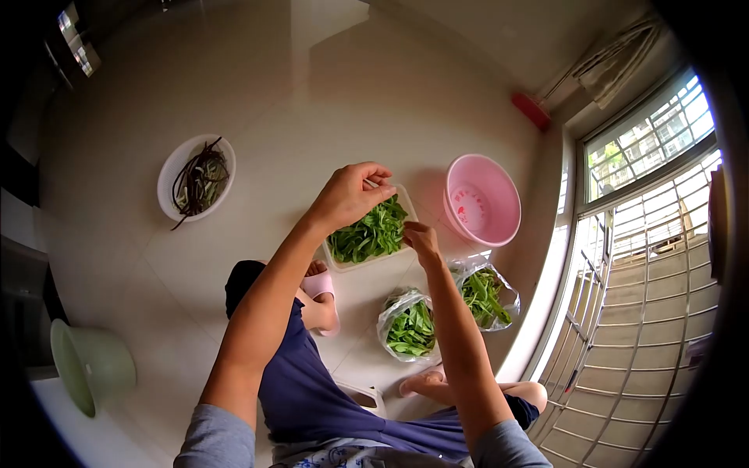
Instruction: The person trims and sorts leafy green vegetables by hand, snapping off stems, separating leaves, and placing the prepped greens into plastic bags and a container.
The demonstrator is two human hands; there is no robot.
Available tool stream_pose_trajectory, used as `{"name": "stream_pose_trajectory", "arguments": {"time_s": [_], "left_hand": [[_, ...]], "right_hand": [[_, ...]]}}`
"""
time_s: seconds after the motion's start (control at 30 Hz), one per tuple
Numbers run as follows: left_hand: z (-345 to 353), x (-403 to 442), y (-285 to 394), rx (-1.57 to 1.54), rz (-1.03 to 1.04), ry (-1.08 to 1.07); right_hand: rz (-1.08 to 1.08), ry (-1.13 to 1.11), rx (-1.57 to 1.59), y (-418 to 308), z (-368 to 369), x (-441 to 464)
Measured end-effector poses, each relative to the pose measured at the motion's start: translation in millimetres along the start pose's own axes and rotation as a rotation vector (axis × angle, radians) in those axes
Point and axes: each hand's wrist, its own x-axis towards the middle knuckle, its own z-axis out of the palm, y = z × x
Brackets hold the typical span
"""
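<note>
My left hand (351, 195) is over the upper left side of a shallow pale tray (410, 204). Its fingers are loosely bent and apart from the thumb, and nothing shows in them. Leafy greens (370, 234) are heaped in the tray below. At the tray's right edge, my right hand (422, 240) has its fingers pressed together; whatever they may hold is hidden. Closer to me, one clear plastic bag (382, 331) contains green leaves (412, 327). Beside it, a second plastic bag (511, 303) contains more leafy greens (482, 296).
A pink basin (503, 210) stands right of the tray. On the left, a white bowl (165, 183) contains dark, long stems (201, 178). A green bucket (109, 366) is at the lower left. The barred window (624, 257) borders the right side. My slippered foot (320, 300) is near the tray.
</note>
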Motion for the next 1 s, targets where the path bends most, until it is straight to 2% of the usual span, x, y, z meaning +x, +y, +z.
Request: {"name": "stream_pose_trajectory", "arguments": {"time_s": [0.03, 0.17, 0.27, 0.33, 0.4, 0.47, 0.53, 0.57, 0.63, 0.7, 0.73, 0.9, 1.0], "left_hand": [[-1, -1, 0, 0.042, 0.023, 0.001], [3, -6, 0, 0.101, 0.071, 0.015], [8, -7, 11, 0.103, 0.133, 0.083], [13, -6, 18, 0.096, 0.139, 0.074], [21, -5, 21, 0.111, 0.073, 0.028], [32, -4, 27, 0.149, 0.043, -0.001], [43, -2, 30, 0.193, 0.014, -0.033], [48, -1, 31, 0.243, -0.003, -0.052], [59, 1, 32, 0.297, -0.020, -0.079], [70, 2, 32, 0.269, 0.152, -0.052], [75, 3, 32, 0.272, 0.154, -0.059], [91, 7, 30, 0.370, 0.131, -0.149], [99, 4, 30, 0.415, 0.167, -0.186]], "right_hand": [[0.045, 0.115, 0.075, 3, -4, -13], [0.192, 0.187, 0.137, 62, -51, -78], [0.194, 0.197, -0.010, 171, -99, -126], [0.390, 0.379, 0.009, 179, -96, -171], [0.540, 0.455, 0.057, 193, -98, -194], [0.517, 0.432, -0.266, 217, -107, -200], [0.634, 0.487, -0.437, 197, -102, -199], [0.638, 0.488, -0.430, 186, -100, -198], [0.656, 0.455, -0.644, 175, -97, -196], [0.584, 0.480, -0.603, 191, -98, -192], [0.508, 0.502, -0.570, 197, -98, -190], [0.423, 0.522, -0.629, 215, -102, -183], [0.334, 0.613, -0.616, 218, -104, -175]]}}
